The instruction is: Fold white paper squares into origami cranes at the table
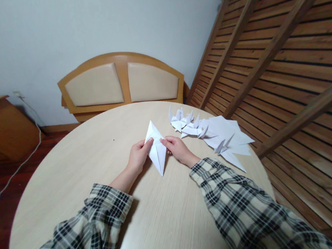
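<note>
A white paper folded into a long diamond shape (156, 151) lies on the round pale wooden table (96, 160), pointing away from me. My left hand (138, 155) pinches its left corner with closed fingers. My right hand (177, 147) pinches the right corner in the same way. Both sleeves are plaid.
Several finished white paper cranes (186, 123) and a pile of flat white sheets (227, 136) lie at the table's right edge. A wooden chair with padded back (120, 83) stands beyond the table. Slatted wooden stairs (293, 59) rise on the right. A cable (11, 176) runs over the floor at left.
</note>
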`<state>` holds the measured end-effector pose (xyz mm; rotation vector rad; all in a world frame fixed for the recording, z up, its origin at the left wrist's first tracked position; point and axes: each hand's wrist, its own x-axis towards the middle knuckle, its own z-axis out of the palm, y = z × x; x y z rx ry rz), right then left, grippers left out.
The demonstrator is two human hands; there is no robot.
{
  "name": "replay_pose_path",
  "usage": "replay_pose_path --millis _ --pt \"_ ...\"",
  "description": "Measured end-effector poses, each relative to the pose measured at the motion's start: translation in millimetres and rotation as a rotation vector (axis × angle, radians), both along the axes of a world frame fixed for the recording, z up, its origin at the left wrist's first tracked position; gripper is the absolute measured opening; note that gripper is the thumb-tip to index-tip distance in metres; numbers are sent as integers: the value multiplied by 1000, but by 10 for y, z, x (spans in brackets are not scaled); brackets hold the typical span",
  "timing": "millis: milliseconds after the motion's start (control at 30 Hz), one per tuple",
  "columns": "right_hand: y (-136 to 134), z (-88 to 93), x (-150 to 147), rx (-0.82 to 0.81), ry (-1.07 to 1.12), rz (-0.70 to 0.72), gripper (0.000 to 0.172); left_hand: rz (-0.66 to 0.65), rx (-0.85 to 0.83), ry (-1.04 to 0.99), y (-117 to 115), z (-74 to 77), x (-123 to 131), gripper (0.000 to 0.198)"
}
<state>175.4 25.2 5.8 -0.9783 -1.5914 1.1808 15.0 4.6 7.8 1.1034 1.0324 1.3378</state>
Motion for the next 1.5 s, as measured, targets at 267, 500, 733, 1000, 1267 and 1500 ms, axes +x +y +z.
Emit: replay_pose_path --millis 267,500,733,1000,1267,1500 --pt "-28 50 -17 -72 36 50 49 53 19 -24 10 -10 -4 37" --pt "64 -16 23 -88 94 -35 49 -72 37 -59 -26 17 7 29" --pt "107 -55 26 -77 189 -170 39 -139 -32 -53 -44 7 13 25" --pt "105 -25 35 -42 216 -106 31 -23 -23 -24 -33 1 30 24" --pt "80 1 23 -115 141 -62 29 -10 38 35 -6 -69 24 19" --pt "91 -3 30 -128 237 -30 11 102 31 55 20 -85 8 15"
